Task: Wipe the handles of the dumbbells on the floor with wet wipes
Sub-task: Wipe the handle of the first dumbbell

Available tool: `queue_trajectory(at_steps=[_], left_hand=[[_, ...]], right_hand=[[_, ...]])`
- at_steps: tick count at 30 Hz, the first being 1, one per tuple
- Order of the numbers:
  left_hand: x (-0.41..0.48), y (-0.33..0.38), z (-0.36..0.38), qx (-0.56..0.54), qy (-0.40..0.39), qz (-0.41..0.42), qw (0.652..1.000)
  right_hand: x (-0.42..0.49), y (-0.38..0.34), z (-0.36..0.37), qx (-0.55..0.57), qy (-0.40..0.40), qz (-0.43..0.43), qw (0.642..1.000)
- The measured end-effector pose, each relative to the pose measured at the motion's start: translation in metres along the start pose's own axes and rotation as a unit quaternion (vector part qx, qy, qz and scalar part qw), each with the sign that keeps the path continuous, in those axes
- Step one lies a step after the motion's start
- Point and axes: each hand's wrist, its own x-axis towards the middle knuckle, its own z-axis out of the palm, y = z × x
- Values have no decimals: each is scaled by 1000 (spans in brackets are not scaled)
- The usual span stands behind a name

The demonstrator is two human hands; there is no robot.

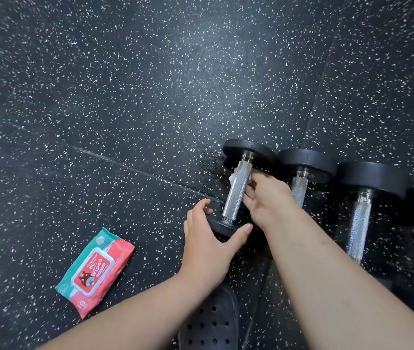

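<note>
Several black dumbbells with knurled silver handles lie side by side on the speckled floor at the right. My left hand (209,242) grips the near head of the leftmost dumbbell (237,190), thumb and fingers curled round the black disc. My right hand (267,198) holds a white wet wipe (233,176) wrapped under that dumbbell's handle near its far end. A red and teal pack of wipes (96,272) lies on the floor to the left, lid closed.
The second dumbbell (301,183) and third dumbbell (361,213) lie just right of my right forearm, another at the right edge. A black perforated clog (211,322) shows at the bottom. Floor tile seams (137,168) cross the black rubber floor.
</note>
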Motion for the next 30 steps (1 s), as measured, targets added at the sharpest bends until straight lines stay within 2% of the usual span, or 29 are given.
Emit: queue_trajectory(at_steps=[4, 7, 10, 15, 20, 26, 30], left_hand=[[0, 0, 0, 0, -1, 1, 1000], [1, -2, 1, 3, 4, 1, 1000], [1, -2, 2, 10, 7, -1, 1000], [0, 1, 1, 5, 4, 0, 1000], [2, -3, 2, 13, 3, 0, 1000], [2, -5, 3, 10, 6, -1, 1000], [3, -8, 4, 14, 9, -1, 1000]], right_hand=[[-3, 3, -1, -29, -10, -25, 999], [-8, 11, -3, -65, 28, -78, 994], [-13, 18, -4, -176, 62, -156, 970], [-39, 22, -7, -328, 38, -232, 915], [-52, 29, -11, -492, -36, -289, 820], [-53, 31, -14, -613, 21, -348, 709], [-50, 33, -12, -670, 19, -376, 640]])
